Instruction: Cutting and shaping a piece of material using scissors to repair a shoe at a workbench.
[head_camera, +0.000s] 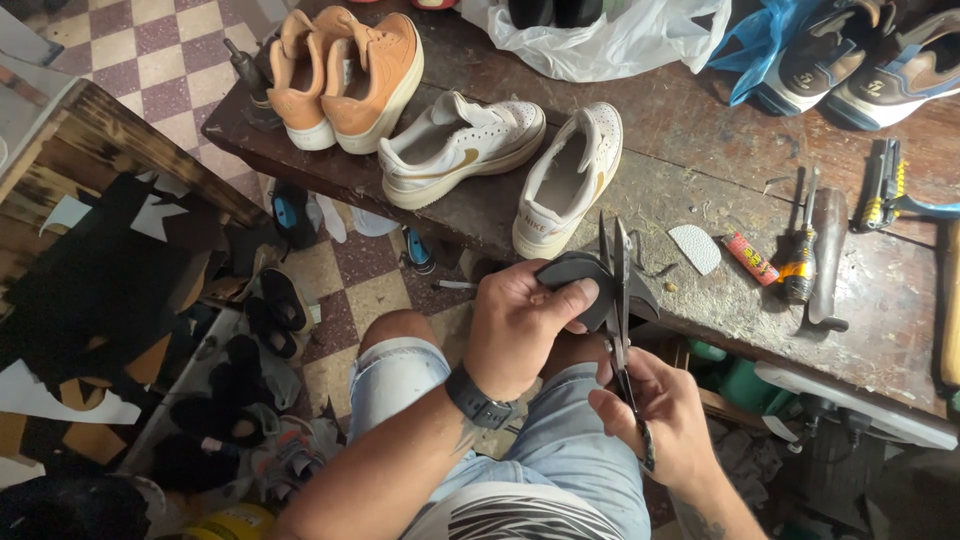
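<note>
**Scissors on the dark piece**

Left hand (520, 320) has its grip closed on a dark rubber piece (575, 280), held just off the tabletop (700, 190) edge. Right hand (660, 415) grips the scissors (618, 300), blades alongside the piece. White sneakers (500, 160) sit behind.

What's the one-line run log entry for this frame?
left hand: holds dark curved rubber piece | right hand: grips metal scissors, blades at the piece | behind: white sneakers on worn wooden bench
</note>
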